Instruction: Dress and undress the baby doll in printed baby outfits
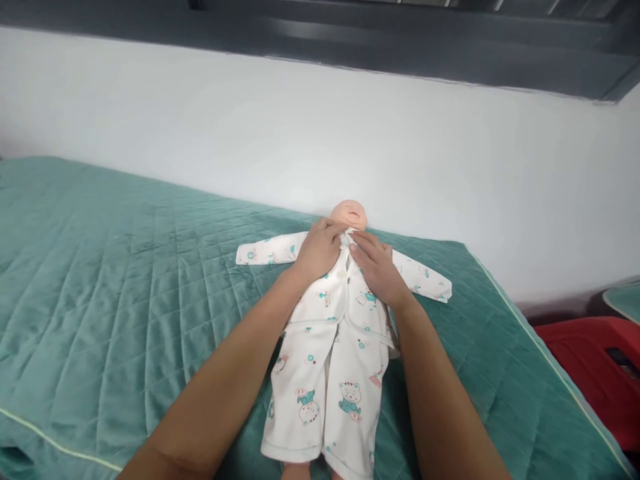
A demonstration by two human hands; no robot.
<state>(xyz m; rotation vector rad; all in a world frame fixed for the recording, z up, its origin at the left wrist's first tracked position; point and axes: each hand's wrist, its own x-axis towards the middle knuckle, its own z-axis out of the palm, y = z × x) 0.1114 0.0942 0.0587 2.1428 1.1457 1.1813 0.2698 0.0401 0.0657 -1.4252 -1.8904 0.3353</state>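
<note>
White animal-print cloth trousers lie nearest, below a matching jacket, sleeves spread, probably to leave its front accessible. The left hand and right hand meet at its collar, fingers bunched close; whether they pinch cloth I cannot tell. Just beyond the fingertips is the smooth pinkish doll's head, near the white wall.

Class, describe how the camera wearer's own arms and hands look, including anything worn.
The left hand and the right hand are ungloved, with no rings visible. Both forearms are bare, with no sleeve, watch or bracelet in view.
</note>
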